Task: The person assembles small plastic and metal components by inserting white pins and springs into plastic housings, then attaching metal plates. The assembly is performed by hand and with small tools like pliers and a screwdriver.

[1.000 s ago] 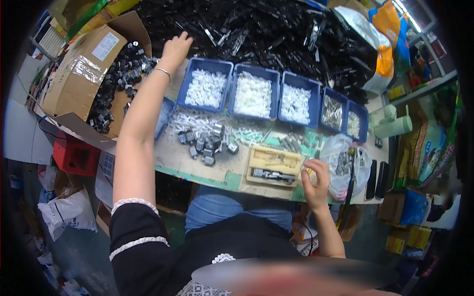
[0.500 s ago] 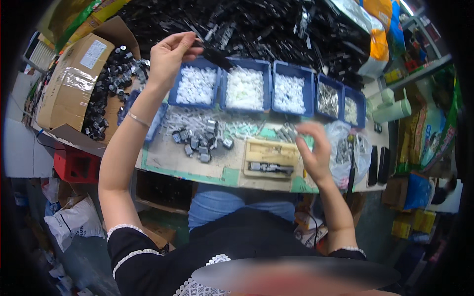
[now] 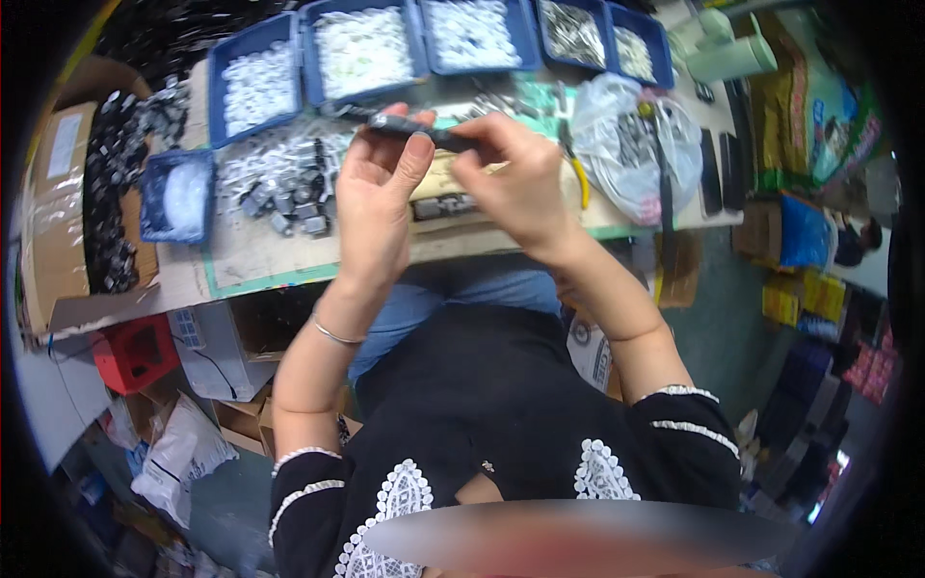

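A long, narrow black plastic part (image 3: 416, 129) is held level in front of me, above the bench. My left hand (image 3: 378, 197) is closed on its left portion, thumb against the near side. My right hand (image 3: 520, 178) pinches its right end, and the fingers hide that end. Below the hands sits a cream block-shaped fixture (image 3: 434, 178), partly covered by them. A dark and silvery part (image 3: 443, 206) lies in its near slot. Left of the fixture is a pile of small grey-black square pieces (image 3: 289, 197) with loose white pieces (image 3: 252, 159) behind.
Blue bins (image 3: 424, 82) of small white and metal pieces line the back. A smaller blue bin (image 3: 149, 214) and a cardboard box (image 3: 56, 212) stand left. Yellow-handled pliers (image 3: 582, 183) and a clear plastic bag (image 3: 631, 183) lie right. A green cup-like container (image 3: 732, 60) stands behind.
My left hand has come down from the dark heap at the back with the black part. My right hand has moved in and taken hold of it too. The view has shifted.
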Demonstrator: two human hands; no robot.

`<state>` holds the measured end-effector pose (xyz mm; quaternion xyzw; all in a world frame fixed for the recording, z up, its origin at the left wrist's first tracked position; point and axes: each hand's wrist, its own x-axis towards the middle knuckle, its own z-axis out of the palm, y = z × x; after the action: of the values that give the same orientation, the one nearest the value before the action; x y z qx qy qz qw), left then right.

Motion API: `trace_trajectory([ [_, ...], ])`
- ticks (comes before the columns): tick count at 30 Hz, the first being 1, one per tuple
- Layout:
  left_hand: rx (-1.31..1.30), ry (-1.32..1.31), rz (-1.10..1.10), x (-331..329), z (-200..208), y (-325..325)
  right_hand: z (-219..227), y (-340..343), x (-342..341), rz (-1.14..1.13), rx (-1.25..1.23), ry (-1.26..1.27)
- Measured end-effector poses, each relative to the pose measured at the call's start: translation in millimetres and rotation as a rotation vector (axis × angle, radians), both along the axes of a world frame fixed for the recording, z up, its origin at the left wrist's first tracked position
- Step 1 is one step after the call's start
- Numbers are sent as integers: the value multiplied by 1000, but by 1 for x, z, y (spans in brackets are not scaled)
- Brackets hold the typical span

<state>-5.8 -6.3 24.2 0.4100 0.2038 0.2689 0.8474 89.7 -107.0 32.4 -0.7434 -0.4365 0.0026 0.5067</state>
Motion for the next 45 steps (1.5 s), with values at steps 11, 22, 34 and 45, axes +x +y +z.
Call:
trace_trajectory([
  [11,365,173,-32,-36,-18,13,2,-110,91,-415,-280,-69],
  [22,1701,287,-70,-35,-25,3,-36,-168,176,-683,-946,-243],
  [34,1698,285,-263,-24,-33,-4,10,-138,115,-381,-155,259],
  [45,2023,373,-150,-14,-36,-30,-2,-100,17,3,-551,-64],
])
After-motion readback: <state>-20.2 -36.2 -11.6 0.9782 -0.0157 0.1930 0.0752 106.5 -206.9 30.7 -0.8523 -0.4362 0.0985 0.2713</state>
